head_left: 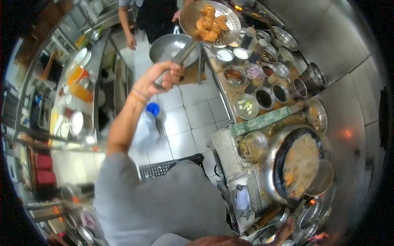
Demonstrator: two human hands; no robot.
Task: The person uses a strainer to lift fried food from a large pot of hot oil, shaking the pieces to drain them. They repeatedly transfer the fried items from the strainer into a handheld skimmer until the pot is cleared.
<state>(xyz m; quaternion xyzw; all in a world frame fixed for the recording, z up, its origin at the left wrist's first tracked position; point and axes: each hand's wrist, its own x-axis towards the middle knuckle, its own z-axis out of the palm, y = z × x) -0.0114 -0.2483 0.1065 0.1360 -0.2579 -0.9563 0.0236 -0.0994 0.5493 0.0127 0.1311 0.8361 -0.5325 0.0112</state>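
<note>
My left hand (164,76), at the end of an outstretched arm, is closed round the thick metal handle of a perforated skimmer (227,35). Browned fried pieces (210,26) lie in its bowl. The skimmer is held up near another person, overlapping a metal wok (162,49) in this view. My right hand (284,231) is low at the bottom edge with its fingers curled, among metal utensils beside the stove; what it grips is unclear. Near it, a large wok of foaming oil (303,164) has orange pieces at its lower edge, and a round metal ladle (321,178) overlaps the rim.
Another person's hand (176,16) is beside the skimmer. Seasoning bowls, including one of pale cubes (246,106) and one of dark sauce (264,97), line the right counter. A bowl of scraps (253,147) stands by the wok. A blue-capped container (152,109) is on the tiled floor (178,117).
</note>
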